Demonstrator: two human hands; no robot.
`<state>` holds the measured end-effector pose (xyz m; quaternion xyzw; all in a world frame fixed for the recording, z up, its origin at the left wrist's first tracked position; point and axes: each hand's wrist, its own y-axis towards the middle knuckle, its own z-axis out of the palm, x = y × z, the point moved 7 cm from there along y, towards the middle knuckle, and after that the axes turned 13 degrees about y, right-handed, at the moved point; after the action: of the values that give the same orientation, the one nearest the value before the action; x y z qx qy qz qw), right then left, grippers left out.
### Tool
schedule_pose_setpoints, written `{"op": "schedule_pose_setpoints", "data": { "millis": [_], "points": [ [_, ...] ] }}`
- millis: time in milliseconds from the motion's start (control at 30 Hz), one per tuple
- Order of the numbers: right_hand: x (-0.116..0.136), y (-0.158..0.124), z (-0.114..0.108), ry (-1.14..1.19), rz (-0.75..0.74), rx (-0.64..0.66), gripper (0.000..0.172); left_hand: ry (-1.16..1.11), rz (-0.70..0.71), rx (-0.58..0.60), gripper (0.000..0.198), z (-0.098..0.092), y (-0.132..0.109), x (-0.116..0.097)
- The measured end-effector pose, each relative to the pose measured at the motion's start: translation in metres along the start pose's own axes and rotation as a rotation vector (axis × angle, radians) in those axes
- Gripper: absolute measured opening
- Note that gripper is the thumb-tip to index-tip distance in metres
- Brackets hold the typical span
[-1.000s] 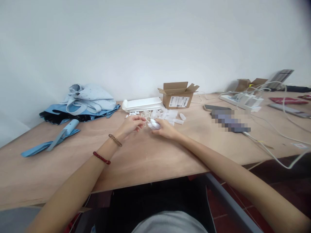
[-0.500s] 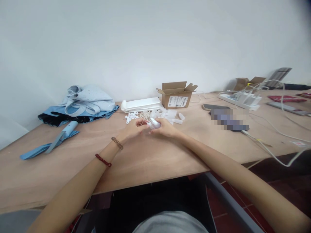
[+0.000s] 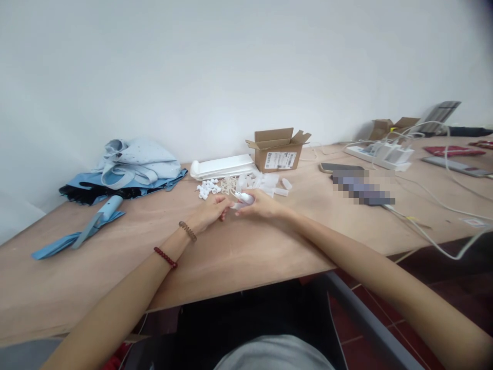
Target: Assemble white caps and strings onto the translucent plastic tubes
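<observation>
My right hand is wrapped round a small white plastic bottle, tilted just above the table. My left hand is beside it, thumb and fingers pinched together close to the bottle's left end; what they hold, if anything, is too small to make out. Just beyond the hands lie a cluster of small white caps, a heap of beige loops and a pile of translucent plastic pieces.
Behind the pile stand an open cardboard box and a flat white stack. A folded blue umbrella and a pale cloth bag lie left. Phones, a power strip and loose cables occupy the right.
My left hand has drawn slightly down and left, opening a small gap from the right fingers. The white bottle stays in my right hand. The view has shifted slightly.
</observation>
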<state>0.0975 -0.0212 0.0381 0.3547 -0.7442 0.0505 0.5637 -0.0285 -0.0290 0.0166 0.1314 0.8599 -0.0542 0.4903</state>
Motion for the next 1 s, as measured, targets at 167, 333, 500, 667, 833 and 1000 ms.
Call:
{"op": "schedule_pose_setpoints", "data": {
  "millis": [167, 333, 500, 667, 833, 1000],
  "points": [
    [0.002, 0.002, 0.001, -0.181, -0.117, -0.026, 0.026, -0.036, -0.146, -0.064, 0.031, 0.002, 0.005, 0.013],
    [-0.003, 0.002, -0.001, -0.290, -0.161, -0.050, 0.024, -0.039, -0.172, -0.003, 0.022, -0.004, 0.007, 0.013],
    [-0.002, 0.001, -0.001, -0.285, -0.147, -0.040, 0.025, -0.016, -0.043, 0.027, 0.024, -0.010, 0.006, 0.003],
    [0.000, 0.001, 0.002, -0.268, -0.157, -0.001, 0.023, 0.014, -0.164, -0.033, 0.028, -0.006, 0.007, 0.015],
    [-0.001, 0.001, -0.002, -0.290, -0.144, -0.052, 0.023, -0.043, -0.074, 0.012, 0.024, -0.006, 0.006, 0.003],
    [0.000, 0.001, 0.000, -0.299, -0.144, -0.035, 0.025, -0.018, -0.114, -0.014, 0.022, -0.009, 0.004, 0.004]
  ]
}}
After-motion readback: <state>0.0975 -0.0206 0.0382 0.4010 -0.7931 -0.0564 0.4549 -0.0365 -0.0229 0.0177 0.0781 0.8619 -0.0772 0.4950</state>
